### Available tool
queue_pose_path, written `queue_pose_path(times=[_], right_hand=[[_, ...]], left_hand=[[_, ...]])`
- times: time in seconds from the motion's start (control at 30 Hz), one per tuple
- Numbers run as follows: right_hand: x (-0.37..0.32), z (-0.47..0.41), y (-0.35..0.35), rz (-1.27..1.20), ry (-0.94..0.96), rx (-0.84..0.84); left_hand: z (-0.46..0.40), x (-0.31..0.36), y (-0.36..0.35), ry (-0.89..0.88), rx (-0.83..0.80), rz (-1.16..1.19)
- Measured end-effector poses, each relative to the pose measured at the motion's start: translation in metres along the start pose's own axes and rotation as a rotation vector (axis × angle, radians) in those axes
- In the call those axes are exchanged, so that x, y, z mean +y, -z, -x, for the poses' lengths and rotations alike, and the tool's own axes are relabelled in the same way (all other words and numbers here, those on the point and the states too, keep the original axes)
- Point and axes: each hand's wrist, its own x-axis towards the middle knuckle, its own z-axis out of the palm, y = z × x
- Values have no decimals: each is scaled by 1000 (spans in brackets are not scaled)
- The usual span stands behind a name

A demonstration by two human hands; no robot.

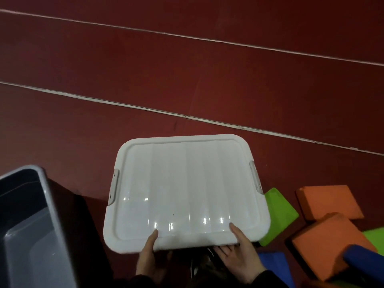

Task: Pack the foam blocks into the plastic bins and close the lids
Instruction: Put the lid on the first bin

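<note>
L hand [150, 257] and R hand [242, 253] both low in view, dark sleeves. Each thumb lies flat on top, other fingers curled underneath, gripping the same near edge, hands apart.

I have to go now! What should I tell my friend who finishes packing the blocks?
Left hand and right hand both grip the near edge of the white lid; whether a bin sits under it cannot be seen.
The grey bin at left is open, and its visible part holds no blocks.
Orange blocks, a green block and blue blocks lie on the floor at right.
Left: pack the blocks, close the lids.
</note>
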Motion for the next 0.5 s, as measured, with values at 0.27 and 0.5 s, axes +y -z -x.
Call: queue_pose_path(times=[0.27,0.5], right_hand=[[-71,-57,-87,-15,38,-63],[-144,-116,-158,-91,130,-62]], left_hand=[[-69,76,-89,-173,-38,15],[-127,132,-180,-293,-26,-70]])
